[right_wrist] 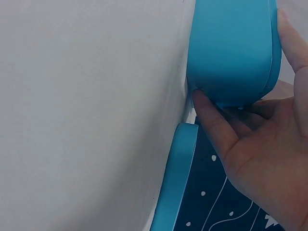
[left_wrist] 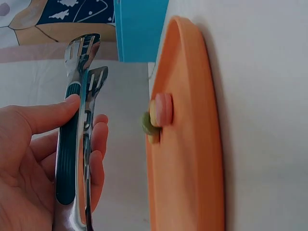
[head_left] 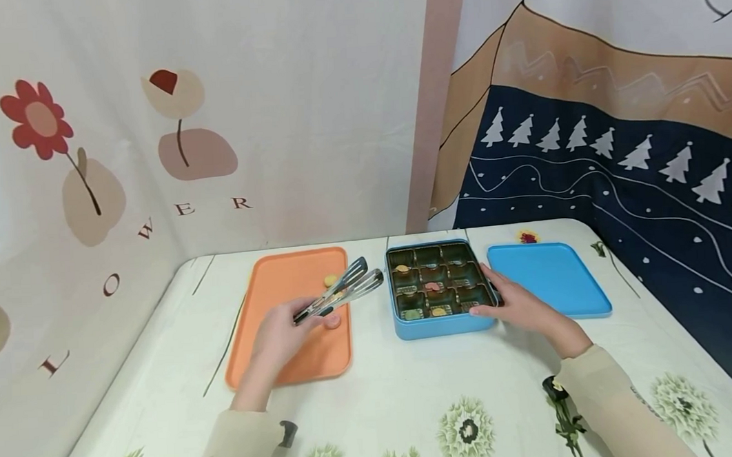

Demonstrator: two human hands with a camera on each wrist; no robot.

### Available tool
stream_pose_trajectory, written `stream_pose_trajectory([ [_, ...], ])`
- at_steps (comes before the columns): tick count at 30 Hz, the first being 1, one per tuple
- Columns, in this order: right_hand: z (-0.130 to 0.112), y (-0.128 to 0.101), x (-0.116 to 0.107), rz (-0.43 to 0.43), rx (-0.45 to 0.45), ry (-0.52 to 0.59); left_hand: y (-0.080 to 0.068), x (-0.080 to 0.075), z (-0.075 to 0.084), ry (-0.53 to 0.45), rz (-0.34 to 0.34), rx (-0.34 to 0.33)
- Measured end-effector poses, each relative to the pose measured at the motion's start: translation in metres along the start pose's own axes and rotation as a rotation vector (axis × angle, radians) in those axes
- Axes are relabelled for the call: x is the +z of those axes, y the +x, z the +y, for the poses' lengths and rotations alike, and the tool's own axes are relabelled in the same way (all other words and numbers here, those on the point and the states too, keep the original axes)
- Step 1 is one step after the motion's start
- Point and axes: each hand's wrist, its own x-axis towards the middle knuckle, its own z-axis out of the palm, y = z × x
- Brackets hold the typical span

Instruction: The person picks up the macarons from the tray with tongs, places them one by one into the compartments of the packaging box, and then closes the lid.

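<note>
My left hand [head_left: 282, 336] grips metal tongs [head_left: 338, 291] with dark handle grips. They are held above the orange tray [head_left: 320, 358], their tips parted with nothing between them. On that tray lie a pink macaron [left_wrist: 164, 109] and, beside it, yellow and green ones; the tongs partly hide them in the head view. A blue box [head_left: 439, 328] stands right of the tray, its dark insert divided into compartments. Small yellow, pink and green pieces sit in several compartments. With the thumb at the rim and fingers against the side, my right hand [head_left: 522, 305] holds the box's right front corner.
A flat blue lid [head_left: 549, 277] lies right of the box, close to the right forearm. The table has a white flowered cloth [head_left: 375, 407]. Printed fabric walls [head_left: 322, 106] rise behind it and at both sides.
</note>
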Motion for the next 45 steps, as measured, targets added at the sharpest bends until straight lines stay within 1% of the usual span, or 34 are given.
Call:
stream_pose_trajectory([
  [2, 0.000, 0.000, 0.000, 0.000, -0.001, 0.000, -0.002, -0.002, -0.004, -0.001, -0.002, 0.008],
  [7, 0.000, 0.000, 0.000, 0.001, -0.006, -0.001, -0.007, -0.006, -0.011, 0.024, 0.009, 0.003],
  [12, 0.000, 0.000, 0.000, 0.000, -0.006, 0.006, -0.011, -0.008, -0.018, 0.039, 0.004, -0.010],
  [21, 0.004, 0.002, 0.001, 0.000, -0.005, 0.007, -0.018, -0.011, -0.030, 0.058, 0.026, 0.003],
  [26, 0.004, 0.002, 0.001, 0.000, -0.003, 0.007, -0.022, -0.013, -0.036, 0.068, 0.028, -0.012],
  [30, 0.004, 0.002, 0.002, 0.001, 0.002, 0.006, -0.024, -0.014, -0.042, 0.080, 0.035, -0.009],
  [34, 0.002, 0.001, 0.001, 0.002, 0.003, 0.002, -0.027, -0.015, -0.047, 0.062, 0.022, -0.023],
  [37, 0.000, 0.000, 0.000, 0.002, 0.001, 0.002, -0.028, -0.017, -0.049, 0.043, 0.005, -0.045],
  [41, -0.001, 0.000, 0.000, 0.002, 0.000, 0.004, -0.030, -0.018, -0.051, 0.046, -0.006, -0.059],
  [45, 0.000, 0.000, 0.000, 0.002, -0.001, 0.004, -0.031, -0.019, -0.055, 0.056, -0.012, -0.057],
])
